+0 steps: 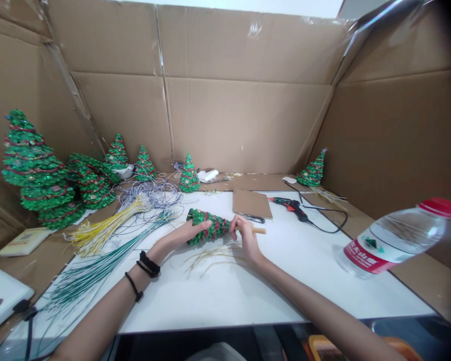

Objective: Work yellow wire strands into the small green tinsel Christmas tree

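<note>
A small green Christmas tree (218, 228) with red garland lies on its side over the white board (225, 301), its narrow end towards the right. My left hand (193, 231) grips it around the wide end. At the narrow end, my right hand (244, 230) is closed, fingers bent, on a thin tan stick (259, 230) that juts out to the right. Whether the stick touches the tree is hidden by my fingers. Loose pale-yellow strands (210, 256) lie on the board just below the tree.
Several finished-looking trees (39, 175) stand at the left and back. Bundles of yellow wires (105, 228) and green wires (97, 276) lie left. A brown cardboard square (251, 202), a glue gun (295, 206) with its cord and a tilted-looking water bottle (394, 240) are on the right.
</note>
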`<state>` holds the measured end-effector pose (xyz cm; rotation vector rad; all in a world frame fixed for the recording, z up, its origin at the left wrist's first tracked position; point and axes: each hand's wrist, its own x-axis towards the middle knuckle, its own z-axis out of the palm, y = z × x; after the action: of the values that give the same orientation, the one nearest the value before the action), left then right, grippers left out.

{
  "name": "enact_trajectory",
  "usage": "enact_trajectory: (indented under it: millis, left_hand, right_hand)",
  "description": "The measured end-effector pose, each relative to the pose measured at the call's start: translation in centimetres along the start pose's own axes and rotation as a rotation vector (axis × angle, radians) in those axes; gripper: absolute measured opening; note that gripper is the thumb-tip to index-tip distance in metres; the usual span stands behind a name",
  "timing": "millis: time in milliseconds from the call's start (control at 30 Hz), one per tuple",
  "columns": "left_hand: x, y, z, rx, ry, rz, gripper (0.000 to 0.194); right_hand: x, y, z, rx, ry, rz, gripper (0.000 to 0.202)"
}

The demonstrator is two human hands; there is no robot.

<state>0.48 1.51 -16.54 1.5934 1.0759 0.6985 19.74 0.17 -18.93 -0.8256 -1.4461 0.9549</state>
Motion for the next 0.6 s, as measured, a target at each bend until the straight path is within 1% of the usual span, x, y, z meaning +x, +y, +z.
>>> enact_trajectory:
  millis: [267,467,600]
  left_hand:
    - [0.4,-0.8,-0.2,-0.002,0.027,-0.034,0.060]
    - [0.2,-0.6,-0.2,-0.008,0.013,-0.013,0.059]
    - [0.0,-0.3,-0.1,0.016,0.004,-0.013,0.059]
  right_hand:
    - [-0.4,1.3,0.1,0.093,0.047,-0.015,0.029]
    - [-0.1,2.2,0.2,0.319,0.054,0.117,0.027]
    - [0.0,2.0,0.2,0.299,0.046,0.125,0.025]
